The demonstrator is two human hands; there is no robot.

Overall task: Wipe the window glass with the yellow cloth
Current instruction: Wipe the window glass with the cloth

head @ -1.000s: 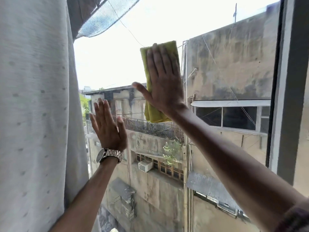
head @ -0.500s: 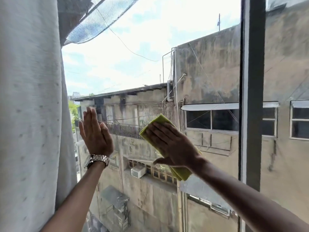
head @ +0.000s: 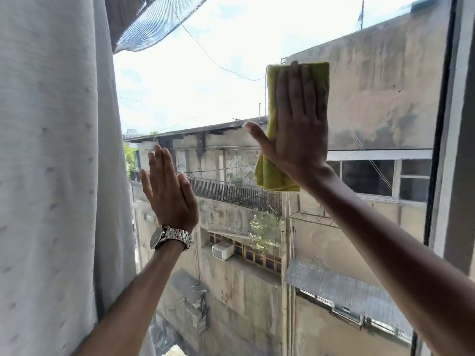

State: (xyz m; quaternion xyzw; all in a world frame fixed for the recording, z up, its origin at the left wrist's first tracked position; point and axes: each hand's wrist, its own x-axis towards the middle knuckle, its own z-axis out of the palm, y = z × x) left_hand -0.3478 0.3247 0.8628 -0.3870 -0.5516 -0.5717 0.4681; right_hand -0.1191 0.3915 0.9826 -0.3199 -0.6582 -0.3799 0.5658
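The yellow cloth (head: pixel 270 173), folded into a tall pad, lies flat against the window glass (head: pixel 205 80) in the upper right of the pane. My right hand (head: pixel 298 129) presses it there with the palm, fingers straight and pointing up, thumb out to the left. My left hand (head: pixel 167 191) rests flat on the glass lower down and to the left, fingers up, holding nothing. A metal watch (head: pixel 171 238) sits on that wrist.
A pale grey curtain (head: pixel 56 176) hangs along the left side, right beside my left hand. The dark window frame (head: pixel 444 150) runs down the right edge. Weathered buildings and a mesh net (head: pixel 156 21) show through the pane.
My right hand has swept the cloth from the lower middle of the pane up and to the right. The left hand stays flat on the glass.
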